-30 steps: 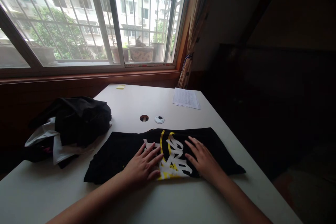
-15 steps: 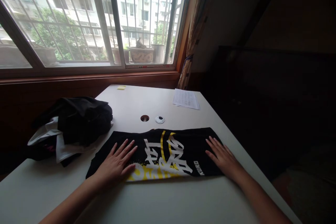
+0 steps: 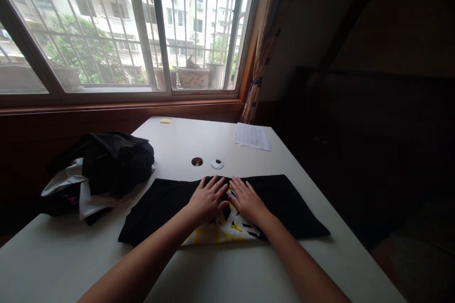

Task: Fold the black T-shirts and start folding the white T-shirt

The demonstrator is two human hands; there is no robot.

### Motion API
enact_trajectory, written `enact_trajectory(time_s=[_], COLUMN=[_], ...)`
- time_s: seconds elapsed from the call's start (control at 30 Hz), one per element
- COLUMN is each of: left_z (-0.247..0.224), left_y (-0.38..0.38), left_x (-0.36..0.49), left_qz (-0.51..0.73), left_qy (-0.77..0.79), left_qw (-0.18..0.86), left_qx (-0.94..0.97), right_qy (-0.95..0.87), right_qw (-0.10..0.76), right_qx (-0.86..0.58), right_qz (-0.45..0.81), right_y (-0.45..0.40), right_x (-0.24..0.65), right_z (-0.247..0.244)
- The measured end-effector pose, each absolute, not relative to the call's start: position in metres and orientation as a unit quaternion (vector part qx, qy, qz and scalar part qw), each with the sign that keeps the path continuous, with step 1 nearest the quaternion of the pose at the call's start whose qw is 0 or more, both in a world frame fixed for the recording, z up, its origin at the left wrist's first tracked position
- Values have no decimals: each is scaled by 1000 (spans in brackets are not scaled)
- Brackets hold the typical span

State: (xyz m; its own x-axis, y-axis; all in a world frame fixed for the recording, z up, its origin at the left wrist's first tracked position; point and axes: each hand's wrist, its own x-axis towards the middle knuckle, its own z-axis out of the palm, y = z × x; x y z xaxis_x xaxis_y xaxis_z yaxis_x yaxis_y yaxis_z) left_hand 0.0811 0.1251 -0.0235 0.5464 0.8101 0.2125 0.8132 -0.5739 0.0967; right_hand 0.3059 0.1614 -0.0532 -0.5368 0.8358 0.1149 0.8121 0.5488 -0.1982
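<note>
A black T-shirt point(image 3: 291, 213) with a white and yellow print lies folded into a wide band on the white table. My left hand point(image 3: 209, 199) rests flat near the middle of its far edge, fingers stretched out. Close beside it, my right hand point(image 3: 245, 199) presses flat on the shirt too, fingers pointing away from me. Only a narrow gap separates the two hands. My hands and forearms cover much of the print.
At the left of the table point(image 3: 185, 137) sits a heap of black and white clothes point(image 3: 117, 161). Beyond the shirt are a round cable hole point(image 3: 197, 162) and its loose white cover point(image 3: 217, 164). Printed papers point(image 3: 253, 136) and a yellow sticky note point(image 3: 166, 120) lie farther back.
Both hands have moved inward from the shirt's two ends to its middle, still laid flat. The shirt's near right corner now reaches farther right. The camera view has shifted slightly.
</note>
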Motion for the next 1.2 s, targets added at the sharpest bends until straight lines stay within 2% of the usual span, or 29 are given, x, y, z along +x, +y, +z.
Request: enact_trajectory(time_s=[0.17, 0.47, 0.9, 1.07, 1.2], left_z=[-45, -45, -66, -86, -96], left_y=[148, 154, 139, 139, 140], left_x=[83, 39, -105, -142, -149], left_qz=[-124, -113, -104, -153, -193], left_qy=[-498, -537, -653, -640, -624], left_qw=[-11, -21, -3, -53, -56], left_qx=[-858, -836, -750, -751, -755], right_qy=[-840, -744, -673, -665, -656], right_qw=[91, 66, 74, 96, 150], right_qx=[-533, -665, -736, -741, -739], right_qz=[50, 25, 0, 0, 12], right_y=[189, 227, 210, 205, 198], right_x=[334, 438, 548, 571, 576], right_z=[-64, -76, -103, -112, -111])
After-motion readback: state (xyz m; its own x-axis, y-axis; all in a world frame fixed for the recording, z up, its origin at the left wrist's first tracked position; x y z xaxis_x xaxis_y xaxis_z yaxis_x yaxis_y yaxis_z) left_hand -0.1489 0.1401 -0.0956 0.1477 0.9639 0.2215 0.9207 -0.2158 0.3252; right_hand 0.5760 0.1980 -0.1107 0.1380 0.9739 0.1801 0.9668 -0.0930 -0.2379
